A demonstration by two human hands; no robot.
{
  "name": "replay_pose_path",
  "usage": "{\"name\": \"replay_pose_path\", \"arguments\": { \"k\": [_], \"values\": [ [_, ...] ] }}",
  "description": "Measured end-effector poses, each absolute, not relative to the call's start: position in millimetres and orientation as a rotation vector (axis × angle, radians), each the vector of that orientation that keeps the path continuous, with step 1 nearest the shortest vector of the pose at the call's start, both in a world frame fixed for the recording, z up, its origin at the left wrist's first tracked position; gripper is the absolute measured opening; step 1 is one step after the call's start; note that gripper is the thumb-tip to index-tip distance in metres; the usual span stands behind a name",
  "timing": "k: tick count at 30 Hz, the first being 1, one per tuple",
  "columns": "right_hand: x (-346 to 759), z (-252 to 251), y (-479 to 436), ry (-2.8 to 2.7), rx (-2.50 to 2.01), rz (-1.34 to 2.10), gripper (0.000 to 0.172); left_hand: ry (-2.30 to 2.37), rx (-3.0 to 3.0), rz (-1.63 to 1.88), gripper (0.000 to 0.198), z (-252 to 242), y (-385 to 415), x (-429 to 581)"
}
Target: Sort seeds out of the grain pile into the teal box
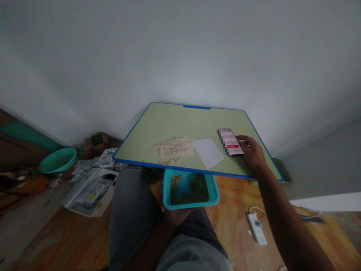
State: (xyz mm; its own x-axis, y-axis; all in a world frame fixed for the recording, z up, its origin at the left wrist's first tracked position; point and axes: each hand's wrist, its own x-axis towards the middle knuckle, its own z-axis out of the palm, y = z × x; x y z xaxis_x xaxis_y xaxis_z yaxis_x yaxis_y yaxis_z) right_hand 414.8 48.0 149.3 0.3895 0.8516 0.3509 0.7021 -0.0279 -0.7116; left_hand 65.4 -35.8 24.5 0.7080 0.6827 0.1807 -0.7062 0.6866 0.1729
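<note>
A: R hand (pixel 252 151)?
B: On table (pixel 175 116), fingers curled against phone (pixel 230 141) right edge, touching. Pinching or not, can't tell.
A: L hand (pixel 177 216)?
B: Cupped under teal tray (pixel 167 188), bearing it below table's near edge. Grain pile (pixel 175 148) and paper (pixel 208 152) lie left of phone.

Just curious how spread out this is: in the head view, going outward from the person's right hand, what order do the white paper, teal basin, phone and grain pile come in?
From the right hand:
1. phone, at the fingertips, right side of the table.
2. white paper, left of the phone.
3. grain pile, mid-table.
4. teal basin, far left, off the table.
</note>
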Motion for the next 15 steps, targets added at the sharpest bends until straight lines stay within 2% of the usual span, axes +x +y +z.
{"name": "replay_pose_path", "arguments": {
  "k": [9,15],
  "values": [
    [415.0,148.7,49.1,-1.266,-1.693,0.211,0.042,-0.162,0.19,0.795,0.085,11.0,-37.2,63.9],
    [378.1,172.8,30.4,-1.359,-1.686,-0.084,0.033,-0.182,0.187,0.794,0.083,11.0,-36.3,62.0]
  ]
}}
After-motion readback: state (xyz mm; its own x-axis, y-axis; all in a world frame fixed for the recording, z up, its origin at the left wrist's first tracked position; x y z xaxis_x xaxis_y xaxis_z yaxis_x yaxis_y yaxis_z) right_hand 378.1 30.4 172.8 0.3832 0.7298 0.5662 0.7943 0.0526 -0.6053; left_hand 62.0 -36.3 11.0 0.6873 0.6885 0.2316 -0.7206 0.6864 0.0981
